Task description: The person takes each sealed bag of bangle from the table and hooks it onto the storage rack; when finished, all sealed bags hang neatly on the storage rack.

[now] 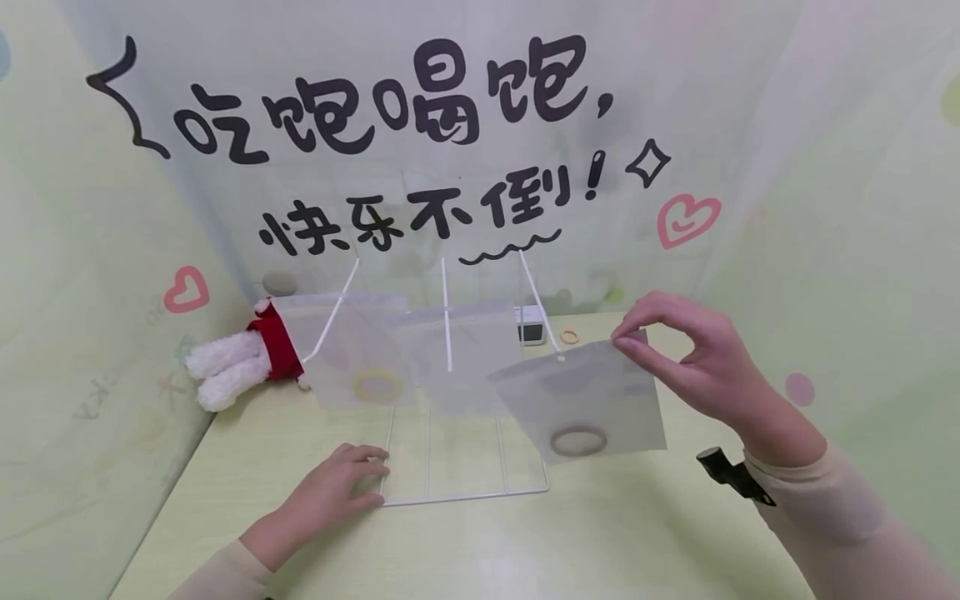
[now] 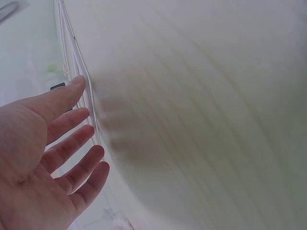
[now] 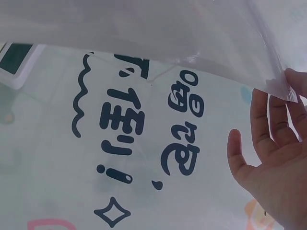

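A white wire rack (image 1: 465,499) stands on the table, with three prongs pointing up and forward. My right hand (image 1: 697,358) pinches the upper right corner of a translucent bag (image 1: 607,396) between thumb and forefinger. The rack's right prong meets this bag's top edge at a small hole, and a brownish ring shows through its lower part. Against the base's left front corner, my left hand (image 1: 330,483) rests its loosely extended fingertips on the wire. Two more translucent bags hang there: a middle bag (image 1: 476,358) and a left bag (image 1: 337,333) with a yellowish ring inside.
At the back left lies a white plush toy (image 1: 232,362) in red clothing. Behind the rack sit a small white device (image 1: 531,327) with a dark screen and an orange ring (image 1: 570,342). A pale backdrop (image 1: 450,21) with black lettering encloses the table (image 1: 465,558).
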`<state>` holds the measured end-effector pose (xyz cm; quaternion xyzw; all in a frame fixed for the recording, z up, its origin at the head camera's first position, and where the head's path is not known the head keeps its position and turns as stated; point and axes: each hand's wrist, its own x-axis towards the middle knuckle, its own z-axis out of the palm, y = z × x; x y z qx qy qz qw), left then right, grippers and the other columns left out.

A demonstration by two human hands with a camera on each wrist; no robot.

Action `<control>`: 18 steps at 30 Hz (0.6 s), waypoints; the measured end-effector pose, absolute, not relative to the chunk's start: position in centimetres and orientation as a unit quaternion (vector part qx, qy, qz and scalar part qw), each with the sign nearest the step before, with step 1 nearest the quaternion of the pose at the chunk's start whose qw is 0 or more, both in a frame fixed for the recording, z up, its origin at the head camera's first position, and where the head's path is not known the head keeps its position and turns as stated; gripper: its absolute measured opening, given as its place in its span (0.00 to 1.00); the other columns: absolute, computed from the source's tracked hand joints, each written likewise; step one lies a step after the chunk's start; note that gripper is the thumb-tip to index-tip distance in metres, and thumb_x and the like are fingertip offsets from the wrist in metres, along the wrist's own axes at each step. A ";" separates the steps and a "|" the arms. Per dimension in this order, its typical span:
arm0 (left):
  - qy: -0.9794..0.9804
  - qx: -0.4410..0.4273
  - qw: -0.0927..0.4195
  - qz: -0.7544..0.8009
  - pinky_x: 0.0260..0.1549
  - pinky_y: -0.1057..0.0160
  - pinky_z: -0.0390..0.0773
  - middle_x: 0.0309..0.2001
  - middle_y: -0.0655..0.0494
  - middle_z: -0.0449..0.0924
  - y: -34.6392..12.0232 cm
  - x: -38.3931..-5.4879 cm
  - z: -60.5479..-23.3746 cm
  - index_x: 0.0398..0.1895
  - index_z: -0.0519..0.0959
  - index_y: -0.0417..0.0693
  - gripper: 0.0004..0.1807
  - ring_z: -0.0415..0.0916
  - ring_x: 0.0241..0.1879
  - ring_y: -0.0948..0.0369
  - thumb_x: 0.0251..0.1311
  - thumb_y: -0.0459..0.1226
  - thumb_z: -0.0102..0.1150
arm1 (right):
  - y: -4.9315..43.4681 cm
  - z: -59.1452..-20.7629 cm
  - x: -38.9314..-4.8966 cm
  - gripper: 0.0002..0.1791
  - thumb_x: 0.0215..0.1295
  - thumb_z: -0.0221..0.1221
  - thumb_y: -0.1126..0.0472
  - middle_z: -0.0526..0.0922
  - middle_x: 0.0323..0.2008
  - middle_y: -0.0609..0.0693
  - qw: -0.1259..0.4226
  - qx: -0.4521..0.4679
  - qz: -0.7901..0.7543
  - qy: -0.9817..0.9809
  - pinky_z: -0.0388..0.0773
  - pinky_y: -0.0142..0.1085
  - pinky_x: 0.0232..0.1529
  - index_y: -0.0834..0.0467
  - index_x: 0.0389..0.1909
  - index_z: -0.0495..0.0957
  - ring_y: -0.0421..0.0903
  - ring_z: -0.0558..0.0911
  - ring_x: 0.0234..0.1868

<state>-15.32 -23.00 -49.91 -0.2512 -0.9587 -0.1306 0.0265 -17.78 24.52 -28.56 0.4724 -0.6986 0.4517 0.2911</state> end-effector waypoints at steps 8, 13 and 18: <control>-0.959 -0.251 0.029 -0.131 0.55 0.50 0.83 0.61 0.59 0.82 -23.1 -15.3 -49.9 0.51 0.88 0.53 0.20 0.76 0.58 0.55 0.56 0.45 0.76 | 24.0 -28.2 -18.4 0.10 0.53 0.67 0.80 0.81 0.29 0.51 0.309 0.458 0.431 -0.713 0.76 0.26 0.41 0.68 0.35 0.84 0.37 0.76 0.33; -0.958 -0.251 0.025 -0.135 0.55 0.49 0.83 0.61 0.58 0.82 -23.0 -15.2 -49.8 0.51 0.88 0.52 0.20 0.76 0.58 0.54 0.56 0.45 0.76 | 24.1 -28.7 -19.5 0.16 0.45 0.67 0.84 0.82 0.29 0.50 0.315 0.449 0.415 -0.726 0.75 0.27 0.41 0.66 0.35 0.84 0.36 0.75 0.33; -0.958 -0.250 0.027 -0.137 0.56 0.50 0.83 0.61 0.58 0.82 -23.0 -15.2 -49.8 0.52 0.88 0.52 0.20 0.76 0.58 0.54 0.56 0.45 0.76 | 24.2 -29.2 -20.7 0.17 0.46 0.69 0.83 0.83 0.29 0.50 0.320 0.440 0.404 -0.736 0.77 0.27 0.43 0.64 0.36 0.85 0.36 0.76 0.34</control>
